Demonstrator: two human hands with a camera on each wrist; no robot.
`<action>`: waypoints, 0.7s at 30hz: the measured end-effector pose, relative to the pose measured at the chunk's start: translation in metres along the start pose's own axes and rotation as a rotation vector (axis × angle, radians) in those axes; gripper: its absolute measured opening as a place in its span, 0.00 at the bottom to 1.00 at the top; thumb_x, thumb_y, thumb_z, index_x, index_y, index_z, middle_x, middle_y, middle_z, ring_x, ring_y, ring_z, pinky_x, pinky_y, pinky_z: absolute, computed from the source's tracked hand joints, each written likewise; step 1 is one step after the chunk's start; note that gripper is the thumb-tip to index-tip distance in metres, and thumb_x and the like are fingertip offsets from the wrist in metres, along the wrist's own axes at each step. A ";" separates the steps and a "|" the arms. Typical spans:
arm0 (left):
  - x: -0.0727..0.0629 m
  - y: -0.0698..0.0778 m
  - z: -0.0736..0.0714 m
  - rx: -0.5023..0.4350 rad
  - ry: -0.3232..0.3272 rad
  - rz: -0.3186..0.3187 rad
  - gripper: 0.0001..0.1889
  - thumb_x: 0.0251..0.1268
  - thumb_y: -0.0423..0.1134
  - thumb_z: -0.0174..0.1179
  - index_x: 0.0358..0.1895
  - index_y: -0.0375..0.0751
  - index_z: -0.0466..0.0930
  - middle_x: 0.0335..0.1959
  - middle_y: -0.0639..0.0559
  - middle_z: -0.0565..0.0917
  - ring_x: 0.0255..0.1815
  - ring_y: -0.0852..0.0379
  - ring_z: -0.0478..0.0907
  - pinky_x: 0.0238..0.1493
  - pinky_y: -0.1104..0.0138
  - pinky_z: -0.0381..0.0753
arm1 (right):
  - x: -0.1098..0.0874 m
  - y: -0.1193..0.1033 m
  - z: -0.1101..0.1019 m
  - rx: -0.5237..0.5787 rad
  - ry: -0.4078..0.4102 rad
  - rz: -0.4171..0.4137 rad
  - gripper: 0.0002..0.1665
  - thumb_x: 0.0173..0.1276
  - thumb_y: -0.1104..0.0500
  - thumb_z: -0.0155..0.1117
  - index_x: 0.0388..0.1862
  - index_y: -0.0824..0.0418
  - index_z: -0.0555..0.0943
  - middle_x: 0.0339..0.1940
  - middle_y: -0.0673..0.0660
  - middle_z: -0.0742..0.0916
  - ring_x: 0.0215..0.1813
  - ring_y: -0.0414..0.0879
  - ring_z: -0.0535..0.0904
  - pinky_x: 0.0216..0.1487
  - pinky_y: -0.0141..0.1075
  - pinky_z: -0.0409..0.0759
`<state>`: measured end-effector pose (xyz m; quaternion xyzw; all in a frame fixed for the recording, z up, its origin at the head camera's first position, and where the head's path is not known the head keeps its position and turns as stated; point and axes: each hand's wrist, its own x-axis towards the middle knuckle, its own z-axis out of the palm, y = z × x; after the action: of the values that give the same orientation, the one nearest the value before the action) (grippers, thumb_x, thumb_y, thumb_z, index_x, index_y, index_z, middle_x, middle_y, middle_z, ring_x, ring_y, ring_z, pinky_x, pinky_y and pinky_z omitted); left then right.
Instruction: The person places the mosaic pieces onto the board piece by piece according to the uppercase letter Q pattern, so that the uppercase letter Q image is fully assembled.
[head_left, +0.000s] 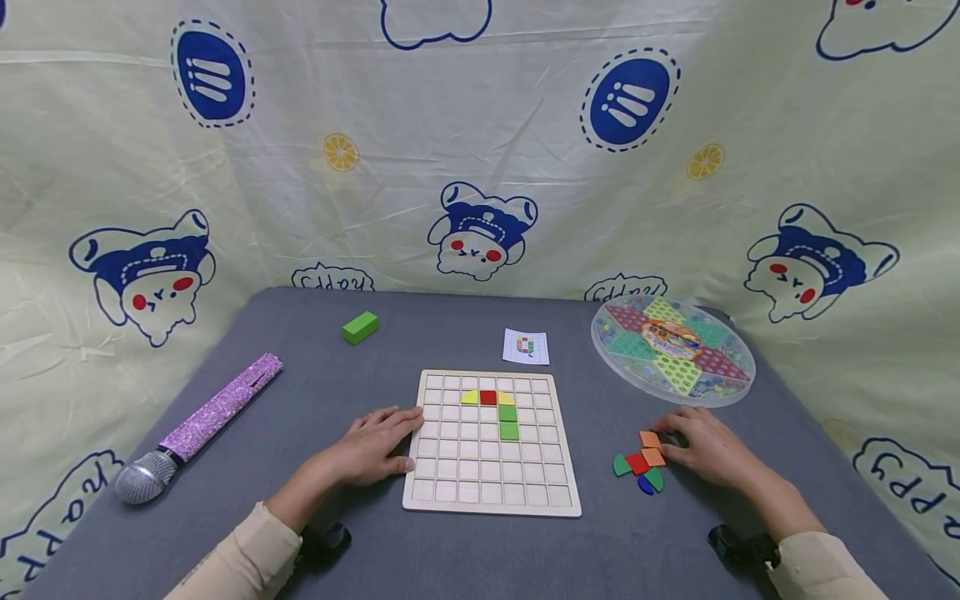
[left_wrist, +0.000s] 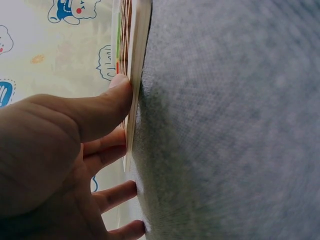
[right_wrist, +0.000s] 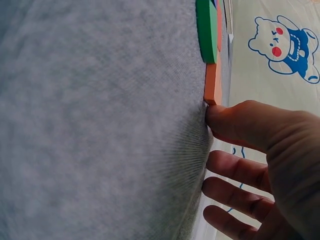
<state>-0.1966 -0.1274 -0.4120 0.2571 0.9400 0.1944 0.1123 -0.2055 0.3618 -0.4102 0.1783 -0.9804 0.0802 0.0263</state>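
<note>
Head view, and here we are above the counter (head_left: 637, 558), where the pale grid board (head_left: 457, 471) sits in the middle, lying flat! The left hand (head_left: 372, 446) is at its left edge, fingers loosely extended, and the left wrist camera puts the thumb right against the rim. Up on the grid, a red square (head_left: 488, 397) sits between a left yellow piece (head_left: 469, 397) and a right yellow piece (head_left: 506, 398), with an upper green square (head_left: 507, 412) and a lower green square (head_left: 509, 431) running down beneath the right one. Over to the right, the right hand (head_left: 705, 446) is down beside the loose cluster, fingers spread apart, thumb tip right by an orange piece (head_left: 653, 457); whether it presses on it, I can't tell. A second orange piece (head_left: 648, 439) lies just above, a red piece (head_left: 637, 463) next to them, a green piece (head_left: 622, 465) at the left, another green (head_left: 656, 478) and a blue piece (head_left: 645, 485) below. Behind the board, a printed card (head_left: 526, 347); further right, a round patterned container (head_left: 673, 350). Far left, a glittery microphone (head_left: 217, 410), and beyond it a green block (head_left: 360, 327)!
</note>
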 end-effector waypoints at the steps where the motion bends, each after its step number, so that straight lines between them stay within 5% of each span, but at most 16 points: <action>1: 0.000 0.000 0.000 0.000 0.000 0.000 0.35 0.65 0.46 0.58 0.72 0.43 0.57 0.74 0.49 0.60 0.74 0.40 0.53 0.65 0.40 0.53 | 0.000 0.000 0.000 0.002 -0.002 0.001 0.13 0.59 0.55 0.68 0.42 0.57 0.83 0.39 0.54 0.82 0.44 0.52 0.75 0.46 0.53 0.74; 12: 0.000 -0.001 0.001 0.002 0.003 0.008 0.35 0.65 0.47 0.58 0.73 0.43 0.57 0.74 0.49 0.60 0.74 0.40 0.53 0.65 0.40 0.54 | 0.002 -0.004 -0.002 -0.003 0.030 -0.004 0.13 0.59 0.53 0.68 0.41 0.56 0.84 0.40 0.54 0.83 0.45 0.52 0.76 0.46 0.53 0.74; 21: -0.002 0.000 0.000 -0.004 0.004 0.012 0.35 0.65 0.46 0.58 0.73 0.42 0.57 0.74 0.48 0.60 0.74 0.39 0.53 0.65 0.40 0.53 | 0.015 -0.042 -0.011 -0.022 0.063 -0.044 0.12 0.59 0.53 0.68 0.41 0.54 0.84 0.39 0.53 0.83 0.43 0.50 0.74 0.44 0.50 0.75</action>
<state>-0.1952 -0.1281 -0.4114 0.2619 0.9383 0.1974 0.1100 -0.2046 0.3196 -0.3922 0.1968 -0.9757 0.0746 0.0610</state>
